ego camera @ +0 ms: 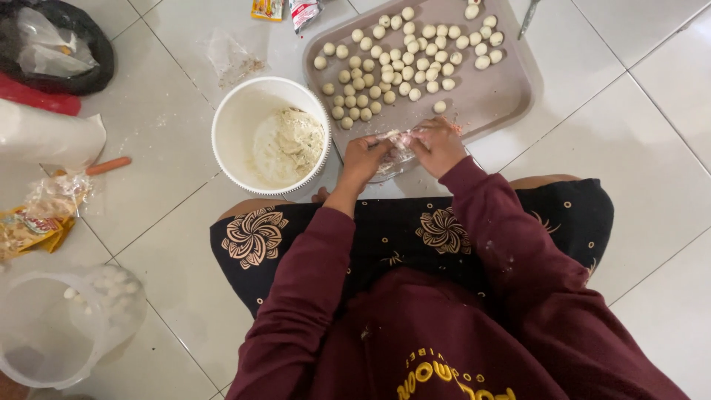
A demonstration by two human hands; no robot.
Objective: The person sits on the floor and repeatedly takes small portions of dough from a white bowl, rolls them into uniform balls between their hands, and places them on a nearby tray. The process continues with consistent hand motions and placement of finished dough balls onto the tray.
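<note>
My left hand [364,157] and my right hand [438,144] meet at the near edge of a grey-brown tray [495,96]. Together they pinch a small pale lump of dough [394,138], with a bit of clear plastic under it. Several round dough balls [404,59] lie in rows on the tray beyond my fingers. A white bowl [270,135] with pale dough inside stands just left of my left hand. I sit on the tiled floor in maroon sleeves and a black patterned cloth.
A clear plastic jug [70,326] lies at the lower left. Yellow snack packets [33,222], an orange sausage-like stick [107,165], white paper [48,137] and a black bag [63,44] sit along the left. Small wrappers [285,9] lie at the top.
</note>
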